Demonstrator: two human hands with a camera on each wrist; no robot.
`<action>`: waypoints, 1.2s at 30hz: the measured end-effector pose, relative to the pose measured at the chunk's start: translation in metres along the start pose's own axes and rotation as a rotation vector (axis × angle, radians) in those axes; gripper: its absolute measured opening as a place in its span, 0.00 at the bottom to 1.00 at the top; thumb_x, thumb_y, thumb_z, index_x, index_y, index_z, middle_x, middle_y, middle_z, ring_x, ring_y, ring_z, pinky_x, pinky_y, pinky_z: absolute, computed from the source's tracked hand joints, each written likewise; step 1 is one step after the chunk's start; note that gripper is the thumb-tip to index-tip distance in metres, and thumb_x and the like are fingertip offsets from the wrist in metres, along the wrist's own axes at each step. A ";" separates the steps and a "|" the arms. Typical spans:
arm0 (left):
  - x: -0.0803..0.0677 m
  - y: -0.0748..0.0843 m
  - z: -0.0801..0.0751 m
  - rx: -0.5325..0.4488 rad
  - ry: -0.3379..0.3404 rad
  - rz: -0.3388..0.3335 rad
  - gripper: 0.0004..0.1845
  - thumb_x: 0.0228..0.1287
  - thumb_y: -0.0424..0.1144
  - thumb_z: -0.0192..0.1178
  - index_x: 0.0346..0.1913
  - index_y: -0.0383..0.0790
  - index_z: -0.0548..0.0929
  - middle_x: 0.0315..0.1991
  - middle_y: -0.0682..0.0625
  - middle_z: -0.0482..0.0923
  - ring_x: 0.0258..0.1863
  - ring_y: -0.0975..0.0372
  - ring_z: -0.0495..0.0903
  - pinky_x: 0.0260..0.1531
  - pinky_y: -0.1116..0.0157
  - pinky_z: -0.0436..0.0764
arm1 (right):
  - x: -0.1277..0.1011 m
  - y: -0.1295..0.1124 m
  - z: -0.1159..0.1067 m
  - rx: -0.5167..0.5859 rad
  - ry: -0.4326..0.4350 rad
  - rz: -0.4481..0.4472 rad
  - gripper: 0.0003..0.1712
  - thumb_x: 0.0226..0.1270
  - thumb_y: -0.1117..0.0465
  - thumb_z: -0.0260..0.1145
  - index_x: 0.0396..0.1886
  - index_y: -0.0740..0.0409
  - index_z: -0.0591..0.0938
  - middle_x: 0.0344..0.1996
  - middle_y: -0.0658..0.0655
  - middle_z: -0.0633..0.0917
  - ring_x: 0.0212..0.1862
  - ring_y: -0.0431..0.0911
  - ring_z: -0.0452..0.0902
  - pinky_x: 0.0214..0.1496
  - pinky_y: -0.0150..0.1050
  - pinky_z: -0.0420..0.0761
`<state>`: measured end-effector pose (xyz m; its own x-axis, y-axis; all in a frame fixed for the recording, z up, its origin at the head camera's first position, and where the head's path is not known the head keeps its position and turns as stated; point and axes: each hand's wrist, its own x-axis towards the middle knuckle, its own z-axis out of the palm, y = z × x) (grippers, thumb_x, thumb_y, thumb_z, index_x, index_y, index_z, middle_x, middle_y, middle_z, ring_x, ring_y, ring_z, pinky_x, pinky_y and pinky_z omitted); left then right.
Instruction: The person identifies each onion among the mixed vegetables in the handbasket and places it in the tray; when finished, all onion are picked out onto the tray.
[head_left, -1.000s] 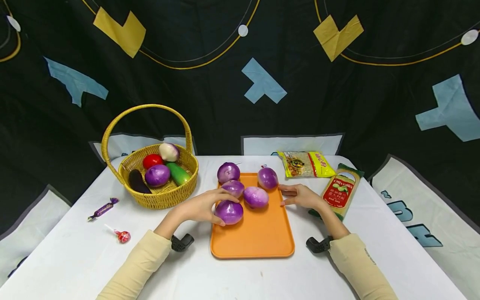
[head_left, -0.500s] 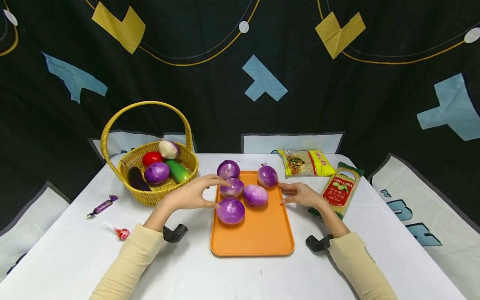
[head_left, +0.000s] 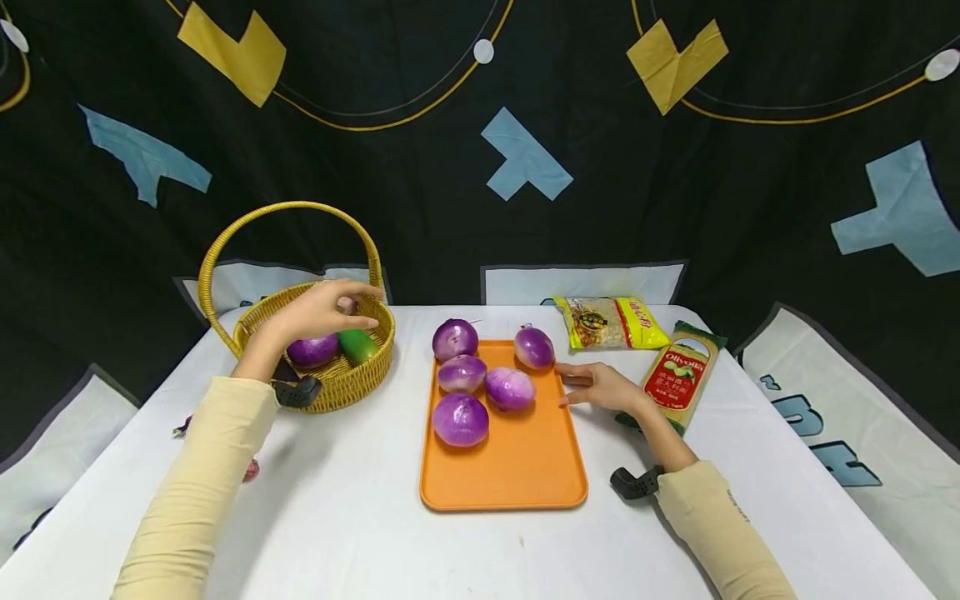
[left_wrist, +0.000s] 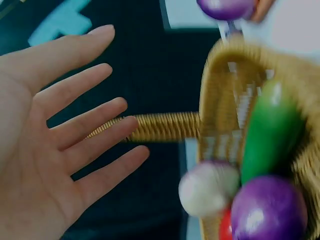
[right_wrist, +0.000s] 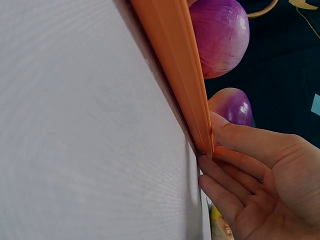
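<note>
I'm hovering my empty, spread left hand (head_left: 324,310) over the basket (head_left: 358,377) toward its purple onion (head_left: 311,351), while my right hand (head_left: 600,387), fingers straight, is steadying the tray (head_left: 517,467) holding 5 onions.

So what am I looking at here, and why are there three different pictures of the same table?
These are a person's two bare hands, filmed by three cameras at once. The wide picture comes from a head camera; the close ones come from a camera on each wrist. On the white table lie an orange tray with five purple onions, a wicker basket of toy vegetables, and two food packets. The left hand hovers open over the basket and holds nothing; its wrist view shows spread fingers. The right hand rests with straight fingers against the tray's edge, seen up close in its wrist view.
</note>
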<state>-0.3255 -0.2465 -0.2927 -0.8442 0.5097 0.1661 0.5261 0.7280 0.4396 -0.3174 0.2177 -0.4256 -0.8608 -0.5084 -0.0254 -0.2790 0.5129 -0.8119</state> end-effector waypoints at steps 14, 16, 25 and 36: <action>0.030 -0.064 -0.013 -0.062 0.101 -0.306 0.28 0.67 0.42 0.60 0.65 0.31 0.68 0.64 0.26 0.63 0.61 0.35 0.64 0.59 0.39 0.65 | 0.001 0.001 -0.001 0.002 -0.003 0.005 0.36 0.62 0.64 0.69 0.68 0.67 0.68 0.66 0.64 0.69 0.64 0.57 0.69 0.66 0.49 0.67; 0.033 -0.072 -0.010 -0.081 0.146 -0.333 0.29 0.68 0.41 0.59 0.66 0.30 0.67 0.64 0.26 0.62 0.62 0.35 0.63 0.61 0.40 0.63 | 0.001 0.002 -0.001 -0.001 -0.001 0.002 0.36 0.62 0.63 0.69 0.68 0.67 0.68 0.66 0.64 0.69 0.64 0.57 0.69 0.66 0.49 0.67; 0.041 -0.097 0.013 -0.117 0.305 -0.418 0.29 0.65 0.41 0.62 0.65 0.30 0.69 0.64 0.25 0.61 0.63 0.35 0.59 0.62 0.40 0.60 | 0.001 0.005 -0.002 0.021 -0.003 -0.012 0.36 0.62 0.63 0.70 0.68 0.67 0.67 0.66 0.64 0.69 0.64 0.58 0.68 0.66 0.50 0.67; 0.045 -0.103 0.023 -0.033 0.258 -0.438 0.33 0.62 0.35 0.62 0.67 0.26 0.62 0.61 0.21 0.59 0.60 0.33 0.60 0.59 0.40 0.65 | 0.001 0.003 -0.002 0.010 -0.009 -0.023 0.36 0.63 0.63 0.69 0.68 0.68 0.67 0.66 0.65 0.69 0.65 0.58 0.68 0.67 0.50 0.65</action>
<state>-0.4153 -0.2884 -0.3512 -0.9850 0.0269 0.1706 0.1168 0.8312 0.5435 -0.3197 0.2203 -0.4269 -0.8502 -0.5264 -0.0119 -0.2942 0.4938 -0.8183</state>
